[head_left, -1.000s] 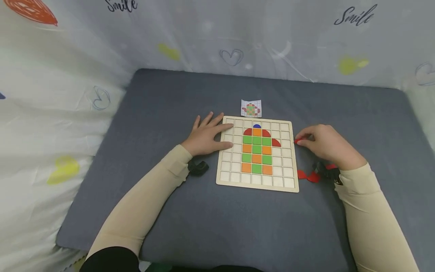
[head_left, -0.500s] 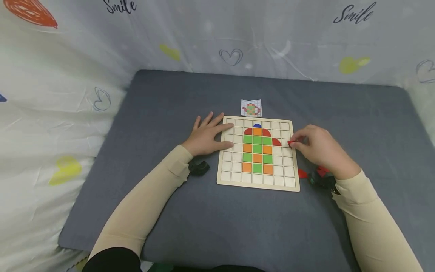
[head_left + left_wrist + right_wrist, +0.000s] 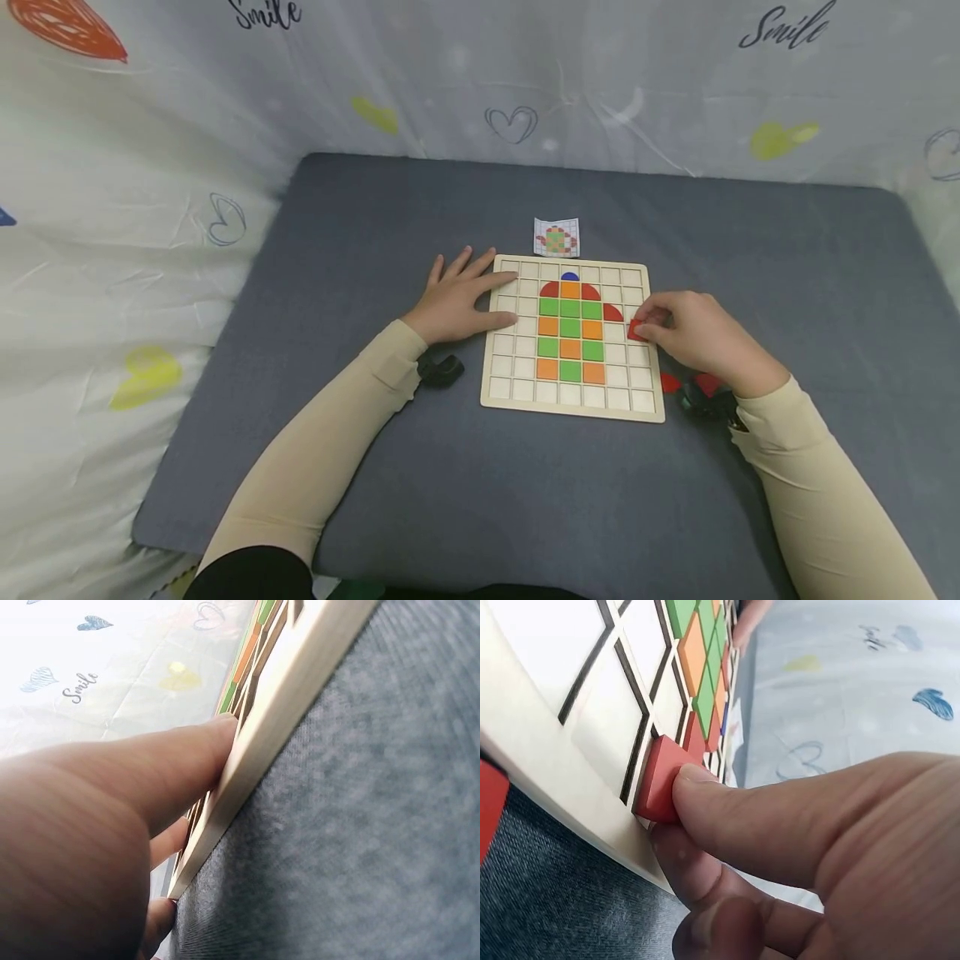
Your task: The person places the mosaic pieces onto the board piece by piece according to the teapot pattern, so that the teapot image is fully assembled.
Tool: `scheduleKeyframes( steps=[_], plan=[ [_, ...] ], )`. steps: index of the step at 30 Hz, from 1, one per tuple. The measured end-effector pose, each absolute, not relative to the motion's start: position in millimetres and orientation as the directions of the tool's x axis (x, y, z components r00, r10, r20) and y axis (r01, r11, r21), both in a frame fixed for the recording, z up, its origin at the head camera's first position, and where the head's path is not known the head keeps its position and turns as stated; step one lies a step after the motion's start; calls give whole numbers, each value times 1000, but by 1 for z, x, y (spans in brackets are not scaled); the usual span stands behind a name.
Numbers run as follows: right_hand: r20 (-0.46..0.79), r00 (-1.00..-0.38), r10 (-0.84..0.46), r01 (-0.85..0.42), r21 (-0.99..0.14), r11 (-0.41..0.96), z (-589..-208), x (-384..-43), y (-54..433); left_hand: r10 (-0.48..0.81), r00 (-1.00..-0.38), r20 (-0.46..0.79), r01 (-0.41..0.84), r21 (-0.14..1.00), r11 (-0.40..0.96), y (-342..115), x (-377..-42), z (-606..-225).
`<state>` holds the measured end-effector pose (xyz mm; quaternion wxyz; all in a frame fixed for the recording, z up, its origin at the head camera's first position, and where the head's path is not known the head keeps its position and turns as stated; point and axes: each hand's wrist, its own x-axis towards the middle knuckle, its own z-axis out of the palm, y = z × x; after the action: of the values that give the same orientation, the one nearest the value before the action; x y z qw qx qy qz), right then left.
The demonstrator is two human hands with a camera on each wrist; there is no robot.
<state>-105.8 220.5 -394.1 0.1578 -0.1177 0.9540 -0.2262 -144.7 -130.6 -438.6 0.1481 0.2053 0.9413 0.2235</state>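
Observation:
My left hand (image 3: 453, 308) rests with straight, spread fingers on the left edge of a wooden grid board (image 3: 570, 409). In the left wrist view, its thumb (image 3: 195, 746) touches the board's rim. With thumb and fingers, my right hand (image 3: 701, 337) pinches a red tile (image 3: 660, 780) over a cell near the board's right edge. The tile is tilted in that cell, partly hidden by the thumb. In the board's middle sit green tiles (image 3: 570, 308), orange tiles (image 3: 570, 349), rounded red tiles (image 3: 612, 312) and a rounded blue tile (image 3: 570, 276).
A small picture card (image 3: 557, 238) with a coloured grid pattern lies just behind the board. Loose red pieces (image 3: 670, 383) lie right of the board, partly hidden by the right wrist's camera. Grey cloth (image 3: 480, 492) covers the table, and a printed white curtain (image 3: 450, 75) hangs behind.
My right hand has carried the red tile leftward from beside the board onto its right-hand column, slightly nearer to me. The left hand has kept its place on the board.

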Motion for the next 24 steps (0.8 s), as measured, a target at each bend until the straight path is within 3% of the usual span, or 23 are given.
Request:
scheduleKeyframes(
  steps=[24],
  plan=[
    [-213, -930, -300, -169, -475, 863, -392, -99, 219, 455, -873, -176, 327, 481, 813, -130, -143, -439]
  ],
)
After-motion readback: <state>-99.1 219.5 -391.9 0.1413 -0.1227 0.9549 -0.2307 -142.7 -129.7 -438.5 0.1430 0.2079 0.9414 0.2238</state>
